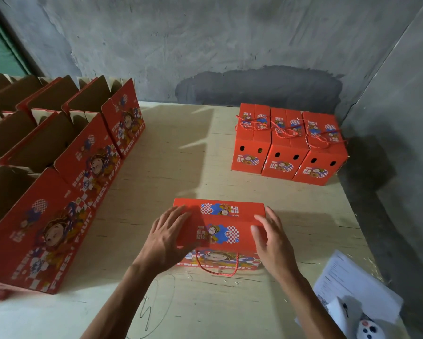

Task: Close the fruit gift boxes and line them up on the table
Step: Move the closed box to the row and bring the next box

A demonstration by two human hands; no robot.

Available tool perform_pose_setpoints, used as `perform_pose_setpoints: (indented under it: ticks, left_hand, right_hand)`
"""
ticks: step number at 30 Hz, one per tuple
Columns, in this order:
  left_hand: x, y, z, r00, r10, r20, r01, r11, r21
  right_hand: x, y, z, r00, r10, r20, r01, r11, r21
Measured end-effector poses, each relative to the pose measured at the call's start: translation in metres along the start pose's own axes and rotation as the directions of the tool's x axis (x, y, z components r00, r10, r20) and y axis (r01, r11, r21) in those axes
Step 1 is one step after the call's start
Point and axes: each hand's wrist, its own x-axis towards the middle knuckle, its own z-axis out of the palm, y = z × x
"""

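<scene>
A red fruit gift box (220, 228) stands on the pale wooden table (181, 167) in front of me, its top flaps folded down. My left hand (167, 237) lies flat on the left part of its top with fingers spread. My right hand (270, 242) presses the right end with straight fingers. A red rope handle (217, 270) hangs over the box's near side. Three closed boxes (290, 145) stand side by side at the far right, ropes lying on their tops. Several open boxes (59, 167) with raised flaps fill the left side.
Grey concrete walls (230, 45) close off the table at the back and right. White papers (352, 285) and a small white device with buttons (367, 330) lie at the near right corner. Pencil scribbles mark the tabletop near me.
</scene>
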Motion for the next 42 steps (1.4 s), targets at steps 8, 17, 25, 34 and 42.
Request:
perform_pose_setpoints:
  ticks: [8,17,25,34,42]
  left_hand:
    - [0.003,-0.004,0.014,1.000,-0.029,0.000,0.029,0.994,-0.103]
    - [0.014,-0.010,0.010,1.000,0.021,-0.001,-0.021,0.988,-0.151]
    - [0.020,-0.002,0.022,0.957,-0.271,-0.105,0.197,0.870,-0.451]
    - [0.028,-0.001,0.024,0.909,-0.414,-0.049,0.312,0.753,-0.579]
    - [0.024,0.002,0.021,0.813,-0.582,0.034,0.417,0.540,-0.731]
  right_hand:
    - [-0.001,-0.003,0.012,1.000,-0.014,-0.018,0.013,0.999,-0.045]
    - [0.002,-0.002,0.020,0.985,-0.056,-0.160,0.055,0.998,-0.013]
    - [0.005,0.009,0.024,0.996,-0.001,-0.091,0.021,0.975,0.222]
    - [0.015,0.014,0.020,0.999,-0.027,-0.043,0.036,0.972,0.234]
    - [0.020,0.016,0.019,1.000,-0.001,-0.009,0.002,0.979,0.205]
